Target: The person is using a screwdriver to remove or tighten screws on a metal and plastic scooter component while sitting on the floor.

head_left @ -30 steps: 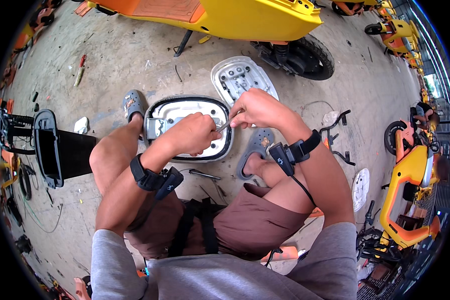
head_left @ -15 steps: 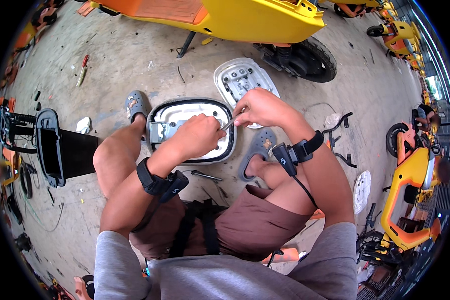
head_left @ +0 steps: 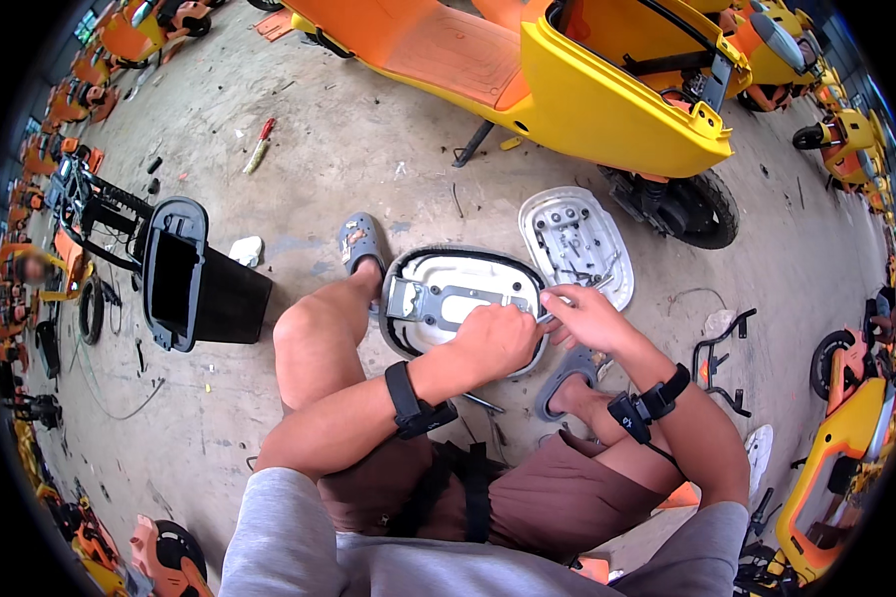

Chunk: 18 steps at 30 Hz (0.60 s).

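The left hand (head_left: 495, 338) is curled into a loose fist, knuckles up, pressing down on the right end of an upturned seat base (head_left: 438, 298). Whether its fingers grip anything underneath cannot be told, since the back of the hand hides them. Just to its right, touching or nearly touching it, the right hand (head_left: 587, 316) pinches a thin metal tool (head_left: 551, 315) between thumb and fingertips, with the tool's tip pointing toward the left hand at the rim of the seat base.

The seat base lies on the concrete floor (head_left: 368, 149) directly ahead of both hands, its pale underside up, ringed by a dark edge, with a grey metal bracket (head_left: 408, 297) to the left of the left knuckles. Beyond the right fingers, a little further away, lies a second pale plastic panel (head_left: 577, 244), also underside up.

Both wrists wear black straps. Below the hands are the person's bare knees; a grey sandal (head_left: 360, 242) sits just left of the seat base and another sandal (head_left: 567, 373) below the right hand.

Further left of the left hand stands a black bin-shaped part (head_left: 184, 279). Ahead of the fingers, well apart, a yellow and orange scooter (head_left: 587, 90) stands with its rear wheel near the second panel. A small screwdriver (head_left: 260, 142) lies on the floor far to the upper left.
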Tool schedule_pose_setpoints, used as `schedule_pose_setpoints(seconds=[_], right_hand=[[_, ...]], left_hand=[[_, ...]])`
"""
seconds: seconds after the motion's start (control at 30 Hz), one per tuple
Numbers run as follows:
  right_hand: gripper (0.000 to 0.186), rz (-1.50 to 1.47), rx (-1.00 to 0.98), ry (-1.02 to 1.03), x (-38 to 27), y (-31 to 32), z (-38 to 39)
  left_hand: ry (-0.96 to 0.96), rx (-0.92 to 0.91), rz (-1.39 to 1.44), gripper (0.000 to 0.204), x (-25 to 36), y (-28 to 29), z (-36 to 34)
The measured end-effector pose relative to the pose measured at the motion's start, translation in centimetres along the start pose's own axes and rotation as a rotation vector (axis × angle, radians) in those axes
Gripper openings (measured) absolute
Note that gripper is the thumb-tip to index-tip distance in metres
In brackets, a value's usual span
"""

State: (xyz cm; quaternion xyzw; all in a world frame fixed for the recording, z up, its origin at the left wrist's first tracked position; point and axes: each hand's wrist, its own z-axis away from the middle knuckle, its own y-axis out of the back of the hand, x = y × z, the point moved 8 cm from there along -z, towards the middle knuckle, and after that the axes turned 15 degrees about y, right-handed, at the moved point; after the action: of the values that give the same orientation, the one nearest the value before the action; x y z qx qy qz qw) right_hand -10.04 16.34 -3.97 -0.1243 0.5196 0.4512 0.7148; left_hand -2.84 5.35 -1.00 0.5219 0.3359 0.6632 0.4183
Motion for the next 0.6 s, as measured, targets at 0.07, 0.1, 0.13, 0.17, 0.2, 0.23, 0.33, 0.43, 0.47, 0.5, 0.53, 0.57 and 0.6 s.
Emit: schedule_pose_setpoints(seconds=[0.07,0.1,0.13,0.17,0.2,0.23,0.33,0.43,0.47,0.5,0.53,0.57,0.6], right_hand=[[0.055,0.067,0.043,-0.031,-0.7,-0.9,0.3],[0.057,0.15,0.074,-0.038,-1.2,-1.1,0.5],[0.055,0.146,0.069,-0.038,-1.2,-1.3,0.6],[0.053,0.137,0.087,-0.008,-1.1,-1.2,0.6],[0.052,0.127,0.105,0.021,-0.7,-1.1,0.4],[0.051,0.115,0.123,0.045,-0.7,-1.1,0.5],[0.049,0.146,0.165,0.033,-0.9,-1.2,1.0],[0.05,0.153,0.158,0.028,-1.1,-1.5,1.0],[0.05,0.153,0.152,0.027,-1.2,-1.4,1.0],[0.05,0.163,0.141,0.041,-1.2,-1.4,1.0],[0.051,0.173,0.13,0.057,-1.1,-1.4,0.8],[0.051,0.183,0.119,0.074,-0.9,-1.3,0.7],[0.053,0.19,0.117,0.098,-0.5,-1.1,0.5]], left_hand=[[-0.01,0.019,-0.052,0.03,0.4,0.0,0.5],[-0.046,0.017,-0.072,0.025,0.5,-0.2,0.7],[-0.031,0.03,-0.065,0.021,0.6,-0.4,0.8],[-0.017,0.043,-0.059,0.018,0.7,-0.6,0.9],[-0.004,0.055,-0.054,0.015,0.6,-0.7,0.9],[-0.009,0.036,-0.051,0.015,0.8,-0.8,0.9],[-0.005,-0.034,-0.033,0.014,1.1,-1.0,1.0],[0.029,-0.111,0.016,0.015,0.8,-0.8,0.9],[0.032,-0.126,0.036,0.015,0.7,-0.8,0.8],[0.035,-0.142,0.057,0.015,0.6,-0.8,0.8],[0.039,-0.143,0.082,0.016,0.5,-0.7,0.7],[0.043,-0.145,0.108,0.016,0.5,-0.7,0.7],[0.047,-0.147,0.133,0.017,0.5,-0.7,0.6]])
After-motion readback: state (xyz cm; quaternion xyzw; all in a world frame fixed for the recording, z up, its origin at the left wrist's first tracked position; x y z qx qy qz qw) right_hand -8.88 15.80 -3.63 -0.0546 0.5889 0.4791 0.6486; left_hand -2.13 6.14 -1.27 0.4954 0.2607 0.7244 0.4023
